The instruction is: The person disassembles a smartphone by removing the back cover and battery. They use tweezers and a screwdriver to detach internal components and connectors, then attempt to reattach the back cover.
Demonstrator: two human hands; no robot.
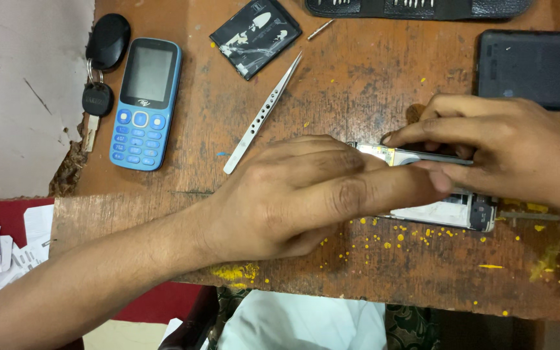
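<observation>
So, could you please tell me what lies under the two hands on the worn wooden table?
An opened phone body with a white and metal inside lies on the worn wooden table, beneath the left hand and right hand. Its middle is covered.

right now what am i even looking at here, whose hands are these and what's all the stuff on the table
This is one picture from a camera worn on a person's head, looking down at their own two bare hands over a worn wooden table.

The left hand and the right hand meet over an opened phone lying flat with its insides showing. Both hands press on it; the right fingers pinch along its top edge.

Lying untouched around it: a blue keypad phone, a black car key beside it, metal tweezers, a flat black phone battery, a black tool pouch at the top edge, and a dark tablet-like slab at the right. Small yellow specks dot the wood.
</observation>
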